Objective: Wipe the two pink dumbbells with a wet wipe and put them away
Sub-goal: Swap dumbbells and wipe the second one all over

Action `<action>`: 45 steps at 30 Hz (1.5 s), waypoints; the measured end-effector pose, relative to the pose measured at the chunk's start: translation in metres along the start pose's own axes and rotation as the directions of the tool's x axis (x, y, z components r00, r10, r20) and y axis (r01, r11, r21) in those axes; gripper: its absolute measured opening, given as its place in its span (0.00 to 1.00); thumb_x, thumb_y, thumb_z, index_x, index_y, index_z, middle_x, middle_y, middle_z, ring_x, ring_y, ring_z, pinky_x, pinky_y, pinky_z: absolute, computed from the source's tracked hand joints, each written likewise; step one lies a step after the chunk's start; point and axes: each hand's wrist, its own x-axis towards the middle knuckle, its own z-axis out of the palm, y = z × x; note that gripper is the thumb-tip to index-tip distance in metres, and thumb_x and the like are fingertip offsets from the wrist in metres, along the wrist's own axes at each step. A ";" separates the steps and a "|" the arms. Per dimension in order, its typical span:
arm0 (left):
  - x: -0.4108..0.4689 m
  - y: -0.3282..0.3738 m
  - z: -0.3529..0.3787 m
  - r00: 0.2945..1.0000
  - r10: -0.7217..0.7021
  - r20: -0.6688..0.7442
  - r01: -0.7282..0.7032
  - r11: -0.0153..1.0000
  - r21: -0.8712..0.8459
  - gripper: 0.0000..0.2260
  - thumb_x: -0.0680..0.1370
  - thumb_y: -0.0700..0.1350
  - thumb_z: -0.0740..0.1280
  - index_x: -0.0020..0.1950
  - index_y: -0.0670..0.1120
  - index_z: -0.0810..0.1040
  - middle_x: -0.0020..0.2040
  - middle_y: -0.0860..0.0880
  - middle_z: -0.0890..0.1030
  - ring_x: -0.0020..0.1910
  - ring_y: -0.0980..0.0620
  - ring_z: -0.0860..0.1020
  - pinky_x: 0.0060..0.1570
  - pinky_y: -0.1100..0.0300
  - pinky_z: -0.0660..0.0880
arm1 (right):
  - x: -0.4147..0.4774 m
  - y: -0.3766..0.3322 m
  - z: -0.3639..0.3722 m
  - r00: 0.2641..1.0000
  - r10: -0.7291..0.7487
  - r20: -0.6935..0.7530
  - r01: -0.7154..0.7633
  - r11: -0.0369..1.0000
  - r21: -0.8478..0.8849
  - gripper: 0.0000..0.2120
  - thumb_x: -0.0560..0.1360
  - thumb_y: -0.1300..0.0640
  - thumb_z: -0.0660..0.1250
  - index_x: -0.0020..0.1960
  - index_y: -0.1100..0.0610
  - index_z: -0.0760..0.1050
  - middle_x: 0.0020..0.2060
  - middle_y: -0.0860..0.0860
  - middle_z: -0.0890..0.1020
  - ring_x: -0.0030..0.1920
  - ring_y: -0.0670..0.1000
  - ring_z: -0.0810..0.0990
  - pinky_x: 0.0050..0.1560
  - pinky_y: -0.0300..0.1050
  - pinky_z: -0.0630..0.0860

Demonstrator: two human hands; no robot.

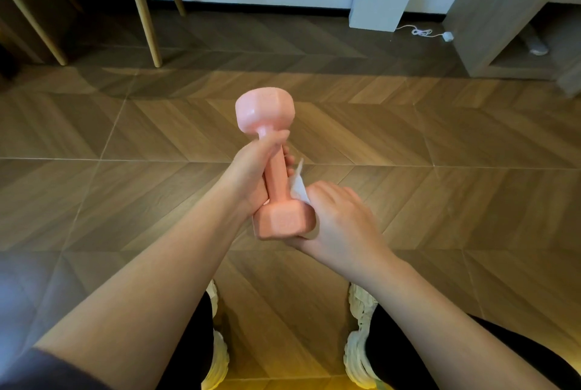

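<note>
Dumbbell [277, 169] pink, glossy (hexagonal ends)

Indoor light, moderate, soft and diffuse; source not in view. Floor [440, 144] is brightest in a broad band across mid-frame and darker toward the far wall and under the chair legs [143, 12]. Recesses of the shelf unit [490, 21] at right sit in deep shade. Warm yellow patch on the floor at bottom centre; cool bluish cast at lower left. Faint soft-edged shadow on the floor below the pink dumbbell [273, 169]; dull sheen on its upper head, no hard glare. Wet wipe [298, 188] reads near-white, texture lost. Wide-angle distortion: chair legs and shelf unit lean off vertical, floor seams bow slightly. Right edge smeared. Slight overall softness.
</note>
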 end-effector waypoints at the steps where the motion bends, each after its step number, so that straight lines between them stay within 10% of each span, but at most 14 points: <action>1: 0.001 0.000 0.000 1.000 -0.011 -0.008 0.011 1.000 0.002 0.12 0.69 0.49 0.74 0.42 0.45 0.74 0.36 0.47 0.73 0.38 0.46 0.73 0.45 0.50 0.71 | 0.000 0.000 0.000 0.999 -0.019 -0.027 0.018 1.000 -0.014 0.25 0.60 0.41 0.80 0.42 0.55 0.70 0.37 0.47 0.75 0.41 0.47 0.70 0.43 0.39 0.59; 5: 0.002 -0.001 0.002 0.993 -0.094 -0.074 0.095 0.995 0.012 0.10 0.76 0.47 0.72 0.41 0.45 0.72 0.33 0.49 0.71 0.32 0.50 0.72 0.35 0.56 0.72 | -0.003 -0.001 0.007 0.999 -0.024 0.037 0.026 0.999 -0.040 0.25 0.59 0.42 0.81 0.45 0.56 0.75 0.38 0.48 0.77 0.42 0.53 0.79 0.54 0.52 0.75; 10: -0.006 0.003 0.005 0.997 -0.072 -0.003 0.072 0.997 -0.022 0.12 0.77 0.50 0.69 0.40 0.48 0.69 0.28 0.52 0.68 0.25 0.55 0.66 0.26 0.62 0.65 | -0.001 -0.002 0.003 0.997 -0.029 0.070 0.026 0.999 0.041 0.27 0.60 0.40 0.79 0.49 0.56 0.76 0.39 0.47 0.79 0.44 0.51 0.79 0.67 0.59 0.71; 28: 0.000 0.007 -0.005 0.991 -0.123 0.055 0.122 0.992 0.021 0.12 0.67 0.47 0.75 0.43 0.46 0.74 0.35 0.49 0.72 0.35 0.51 0.73 0.41 0.57 0.73 | -0.001 0.006 0.009 0.996 -0.088 0.001 0.088 0.995 0.038 0.27 0.60 0.43 0.80 0.48 0.57 0.72 0.39 0.50 0.76 0.44 0.50 0.72 0.60 0.59 0.76; 34: 0.000 0.008 -0.004 0.985 -0.127 0.115 0.129 0.992 -0.014 0.12 0.74 0.50 0.71 0.40 0.47 0.71 0.29 0.50 0.71 0.26 0.53 0.69 0.30 0.60 0.69 | -0.002 0.001 0.010 0.996 -0.086 0.017 0.084 0.993 0.081 0.25 0.65 0.40 0.74 0.51 0.59 0.75 0.40 0.50 0.78 0.45 0.51 0.76 0.62 0.56 0.75; 40: 0.007 0.009 -0.013 0.984 -0.108 0.143 0.101 0.993 0.054 0.17 0.62 0.47 0.78 0.43 0.46 0.74 0.34 0.49 0.72 0.41 0.47 0.72 0.61 0.50 0.72 | -0.002 0.008 0.010 0.995 -0.100 -0.013 0.101 0.993 0.059 0.22 0.62 0.48 0.80 0.45 0.56 0.71 0.38 0.51 0.75 0.43 0.51 0.71 0.56 0.51 0.74; 45: 0.002 0.008 -0.010 0.976 -0.163 0.145 0.163 0.987 0.015 0.12 0.72 0.48 0.73 0.39 0.47 0.71 0.28 0.50 0.71 0.28 0.52 0.69 0.32 0.60 0.69 | -0.002 0.002 0.003 0.988 -0.087 0.124 0.075 0.992 0.098 0.24 0.63 0.43 0.77 0.48 0.58 0.77 0.41 0.50 0.78 0.43 0.50 0.73 0.45 0.36 0.60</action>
